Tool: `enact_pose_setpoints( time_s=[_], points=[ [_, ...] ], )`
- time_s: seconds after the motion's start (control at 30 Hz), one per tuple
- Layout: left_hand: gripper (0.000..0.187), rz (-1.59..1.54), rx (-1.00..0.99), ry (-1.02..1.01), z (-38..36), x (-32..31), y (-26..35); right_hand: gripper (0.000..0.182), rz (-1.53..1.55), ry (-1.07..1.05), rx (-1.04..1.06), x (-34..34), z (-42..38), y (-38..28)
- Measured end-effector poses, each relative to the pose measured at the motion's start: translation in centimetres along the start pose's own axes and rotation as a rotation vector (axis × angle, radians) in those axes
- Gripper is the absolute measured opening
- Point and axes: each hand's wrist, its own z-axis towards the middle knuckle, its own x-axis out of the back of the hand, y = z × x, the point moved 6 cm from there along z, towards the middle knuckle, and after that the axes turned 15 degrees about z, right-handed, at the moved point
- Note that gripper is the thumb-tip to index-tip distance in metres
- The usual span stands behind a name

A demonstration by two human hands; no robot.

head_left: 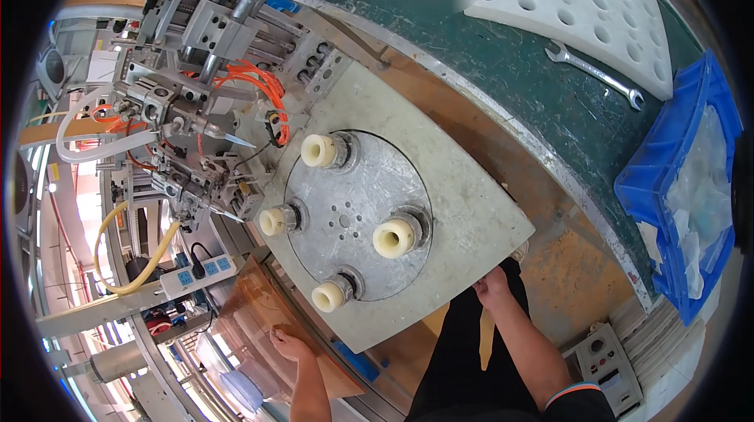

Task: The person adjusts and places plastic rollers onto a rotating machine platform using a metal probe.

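My left hand (292, 346) reaches over a see-through amber panel (255, 308) at the lower left, with its fingers stretched out and partly hard to see. My right hand (493, 287) is closed at the near edge of a pale machine table (440, 265); what its curled fingers hold, if anything, is hidden. Set in that table is a round metal turntable (345, 253). Around it stand several cream ring-shaped fixtures on metal posts, one of them (394, 238) nearest my right hand.
Machine arms (216, 29) with orange tubes and pointed nozzles (232, 137) stand at the left. A power strip (196, 274) lies below them. On the green bench (487, 53) are a wrench (594, 72), a white holed foam board (577, 1) and a blue bin (660, 166) containing plastic bags.
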Motion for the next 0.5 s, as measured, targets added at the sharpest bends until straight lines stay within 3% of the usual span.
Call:
enact_pose_setpoints(
  time_s=[0.5],
  points=[
    [0.037,0.037,0.009,-0.008,0.9,-1.0,-1.3,0.027,-0.011,-0.040,0.005,-0.2,0.1,-0.1]
  ],
)
